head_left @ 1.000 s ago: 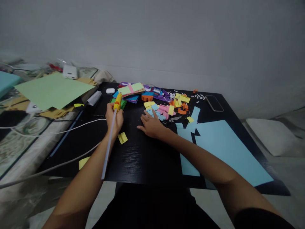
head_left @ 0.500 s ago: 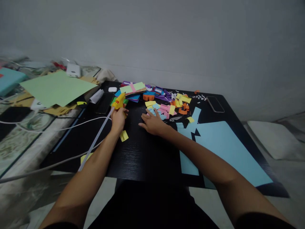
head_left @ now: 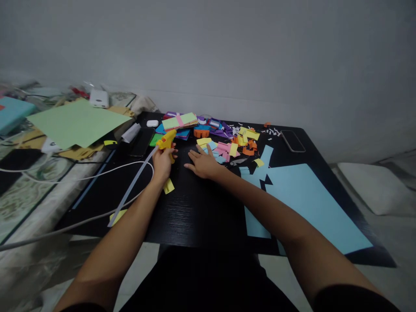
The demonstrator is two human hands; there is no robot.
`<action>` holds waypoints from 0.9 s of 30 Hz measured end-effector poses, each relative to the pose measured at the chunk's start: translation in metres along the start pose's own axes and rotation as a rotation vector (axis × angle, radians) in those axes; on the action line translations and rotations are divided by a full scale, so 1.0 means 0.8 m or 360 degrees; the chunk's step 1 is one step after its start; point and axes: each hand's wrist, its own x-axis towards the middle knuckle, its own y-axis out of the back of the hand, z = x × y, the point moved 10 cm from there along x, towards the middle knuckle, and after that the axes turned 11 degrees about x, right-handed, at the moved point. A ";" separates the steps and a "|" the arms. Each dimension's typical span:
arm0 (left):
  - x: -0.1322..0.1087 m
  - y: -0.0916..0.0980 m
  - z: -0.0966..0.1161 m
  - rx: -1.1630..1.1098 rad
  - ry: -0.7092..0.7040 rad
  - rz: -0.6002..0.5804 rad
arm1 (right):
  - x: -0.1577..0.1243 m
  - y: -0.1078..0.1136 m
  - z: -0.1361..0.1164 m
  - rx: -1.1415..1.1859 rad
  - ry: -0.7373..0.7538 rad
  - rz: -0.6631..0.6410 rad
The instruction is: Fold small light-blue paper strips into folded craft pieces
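Note:
My left hand (head_left: 163, 164) is wrapped round a yellow hot glue gun (head_left: 167, 139), whose long pale glue stick (head_left: 133, 184) sticks out of the back toward me. My right hand (head_left: 203, 163) lies with fingers spread at the near edge of some light blue paper pieces (head_left: 212, 146), partly covering them. Whether it touches one of them I cannot tell. Beside those pieces are pink paper pieces (head_left: 224, 148) and yellow ones (head_left: 203, 141). Just below my left hand a small yellow paper piece (head_left: 168, 186) rests on the black table (head_left: 191, 216).
Large light blue sheets (head_left: 312, 203) cover the table's right side, with scissors (head_left: 238, 161) near them. A phone (head_left: 293, 141) lies at the back right, another phone (head_left: 143, 142) at the left. Stacked paper strips (head_left: 180, 121) stand at the back. A white cable (head_left: 97, 174) loops across the left.
The glue gun's nozzle has swung a little to the right and the glue stick's tail has shifted with it. My right hand has drawn slightly left, fingers still spread.

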 end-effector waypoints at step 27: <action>-0.014 -0.004 0.003 -0.0042 0.0056 -0.0085 | -0.010 0.087 -0.035 0.0548 -0.0006 0.0675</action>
